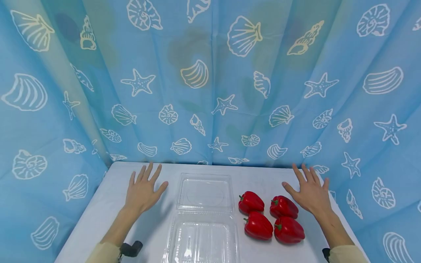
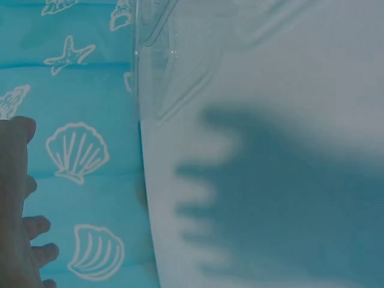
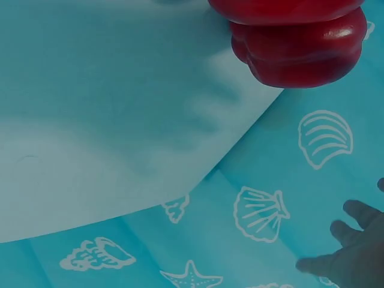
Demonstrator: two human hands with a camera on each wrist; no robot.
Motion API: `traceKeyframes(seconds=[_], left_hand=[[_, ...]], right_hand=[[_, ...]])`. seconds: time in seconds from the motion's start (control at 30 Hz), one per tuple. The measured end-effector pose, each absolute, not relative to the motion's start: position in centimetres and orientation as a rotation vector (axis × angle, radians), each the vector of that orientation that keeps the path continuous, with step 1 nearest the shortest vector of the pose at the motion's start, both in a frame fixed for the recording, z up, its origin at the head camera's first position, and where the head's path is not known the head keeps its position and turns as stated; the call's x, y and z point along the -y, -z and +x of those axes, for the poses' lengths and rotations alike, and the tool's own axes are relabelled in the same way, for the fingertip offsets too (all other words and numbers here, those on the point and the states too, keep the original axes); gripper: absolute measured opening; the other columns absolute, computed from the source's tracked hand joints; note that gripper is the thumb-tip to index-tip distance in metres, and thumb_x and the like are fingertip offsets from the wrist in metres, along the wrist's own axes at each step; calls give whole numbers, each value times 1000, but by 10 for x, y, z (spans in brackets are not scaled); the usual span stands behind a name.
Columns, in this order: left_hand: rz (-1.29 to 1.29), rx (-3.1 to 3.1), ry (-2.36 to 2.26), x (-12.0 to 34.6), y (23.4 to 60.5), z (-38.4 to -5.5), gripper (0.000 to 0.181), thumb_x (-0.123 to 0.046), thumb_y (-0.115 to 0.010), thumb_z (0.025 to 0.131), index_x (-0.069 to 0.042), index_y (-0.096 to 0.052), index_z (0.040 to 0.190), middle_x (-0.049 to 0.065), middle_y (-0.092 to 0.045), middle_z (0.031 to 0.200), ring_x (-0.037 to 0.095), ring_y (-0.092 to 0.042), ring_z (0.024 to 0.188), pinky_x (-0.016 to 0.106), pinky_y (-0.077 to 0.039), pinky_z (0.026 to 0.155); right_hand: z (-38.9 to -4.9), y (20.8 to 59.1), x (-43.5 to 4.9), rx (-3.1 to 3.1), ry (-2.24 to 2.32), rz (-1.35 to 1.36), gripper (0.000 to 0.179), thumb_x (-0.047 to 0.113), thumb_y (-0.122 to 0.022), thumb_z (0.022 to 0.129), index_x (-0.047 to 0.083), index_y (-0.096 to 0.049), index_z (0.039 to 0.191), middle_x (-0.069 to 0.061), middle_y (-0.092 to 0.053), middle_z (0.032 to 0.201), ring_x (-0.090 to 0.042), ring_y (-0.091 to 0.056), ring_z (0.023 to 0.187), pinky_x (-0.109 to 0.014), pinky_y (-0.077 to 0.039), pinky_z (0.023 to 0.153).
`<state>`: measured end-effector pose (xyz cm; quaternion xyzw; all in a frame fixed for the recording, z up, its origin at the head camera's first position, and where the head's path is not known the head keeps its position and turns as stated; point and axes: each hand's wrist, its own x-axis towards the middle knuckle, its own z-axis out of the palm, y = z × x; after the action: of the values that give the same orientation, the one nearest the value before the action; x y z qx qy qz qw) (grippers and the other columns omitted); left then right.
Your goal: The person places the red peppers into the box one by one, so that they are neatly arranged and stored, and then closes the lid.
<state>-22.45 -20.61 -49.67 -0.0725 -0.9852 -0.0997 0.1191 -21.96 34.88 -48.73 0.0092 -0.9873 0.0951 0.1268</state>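
My left hand [image 1: 142,193] is held above the table's left side, fingers spread, nothing in it. Past its thumb lies a clear plastic clamshell box [image 1: 205,215], opened flat with its lid towards the back. On the other side, my right hand [image 1: 310,193] is also spread and holds nothing. Several red bell peppers [image 1: 258,225] with green stems sit in a cluster between the box and that hand. The left wrist view catches fingers [image 2: 37,227] at its left edge and the hand's shadow; the right wrist view has fingers [image 3: 360,213] at lower right and peppers [image 3: 300,54] above.
A white table [image 1: 210,168] carries the box and peppers. Blue curtains [image 1: 210,91] printed with white shells and starfish hang along its back and both sides. A black wrist strap mount [image 1: 131,249] sits at the left cuff.
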Motion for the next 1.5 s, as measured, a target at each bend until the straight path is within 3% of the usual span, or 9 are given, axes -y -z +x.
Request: traceKeyframes(seconds=[0.13, 0.37, 0.57, 0.83, 1.0, 1.13, 1.5], left_hand=[[-219, 2870, 334, 208, 500, -220, 75, -62, -45, 99, -16, -35, 157, 19, -30, 162, 44, -26, 148, 66, -15, 116], [-239, 2854, 507, 209, 511, -208, 70, -59, -46, 101, -16, -38, 156, 21, -41, 155, 45, -41, 139, 68, -31, 108], [-215, 2875, 918, 212, 525, -194, 65, -57, -48, 102, -20, -39, 155, 18, -47, 150, 43, -50, 132, 65, -40, 103], [-164, 2919, 1491, 214, 546, -176, 62, -47, -61, 99, -25, -41, 153, 11, -61, 137, 25, -66, 110, 49, -53, 93], [-246, 2908, 1786, 215, 557, -165, 61, -35, -62, 101, -21, -36, 155, 17, -59, 137, 22, -68, 101, 41, -54, 85], [-339, 2905, 1849, 212, 566, -158, 61, -31, -62, 101, -18, -35, 155, 18, -57, 138, 20, -67, 101, 32, -53, 83], [-415, 2860, 1803, 210, 569, -151, 50, -26, -67, 98, -18, -49, 144, 13, -59, 131, 18, -63, 100, 31, -50, 85]], right_hand=[[-215, 488, -352, 2913, -344, 31, 98, 66, -62, 88, 18, -19, 162, -30, -28, 157, -56, -26, 139, -80, -16, 105], [-206, 490, -359, 3047, -578, 68, 100, 63, -69, 85, 15, -23, 160, -32, -35, 150, -56, -36, 131, -76, -42, 89], [-200, 500, -369, 3101, -908, 122, 96, 52, -76, 85, 12, -28, 158, -31, -43, 146, -53, -45, 126, -60, -56, 79], [-196, 515, -379, 3166, -1247, 125, 97, 47, -78, 84, 12, -26, 158, -31, -40, 148, -52, -45, 128, -55, -57, 82], [-197, 523, -378, 3191, -1332, 99, 98, 46, -78, 84, 11, -25, 158, -33, -41, 147, -52, -46, 128, -52, -58, 83], [-195, 526, -375, 3207, -1379, 70, 101, 45, -81, 81, 10, -25, 157, -33, -41, 146, -50, -46, 126, -48, -59, 80], [-200, 537, -372, 3223, -1427, 41, 99, 42, -86, 76, 7, -34, 152, -26, -50, 138, -40, -52, 119, -44, -60, 75]])
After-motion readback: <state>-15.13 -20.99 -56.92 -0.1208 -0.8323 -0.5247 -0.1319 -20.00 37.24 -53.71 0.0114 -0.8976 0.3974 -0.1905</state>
